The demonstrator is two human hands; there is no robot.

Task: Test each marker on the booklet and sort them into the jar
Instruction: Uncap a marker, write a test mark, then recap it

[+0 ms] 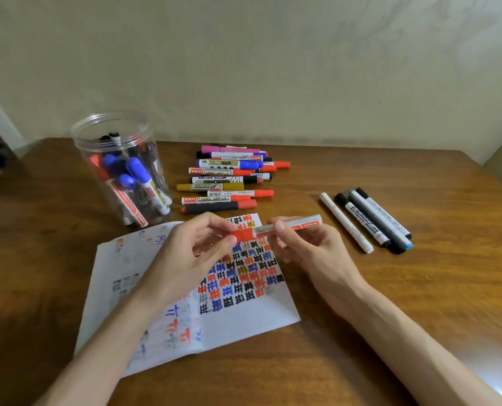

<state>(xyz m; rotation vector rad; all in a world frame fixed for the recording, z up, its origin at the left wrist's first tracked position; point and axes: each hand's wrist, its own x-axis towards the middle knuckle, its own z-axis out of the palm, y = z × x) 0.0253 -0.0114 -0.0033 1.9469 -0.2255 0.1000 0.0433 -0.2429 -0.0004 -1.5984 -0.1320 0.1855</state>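
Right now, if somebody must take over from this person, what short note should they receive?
Hands: the left hand pinches the red cap of the red marker; the right hand holds its barrel, above the booklet.
Things: the jar stands upright and open at the left, with many markers inside.
Done: the right page of the booklet holds rows of test marks.
Left: this marker, then the pile of markers behind the booklet. At the right, four markers lie apart; why, I cannot tell.
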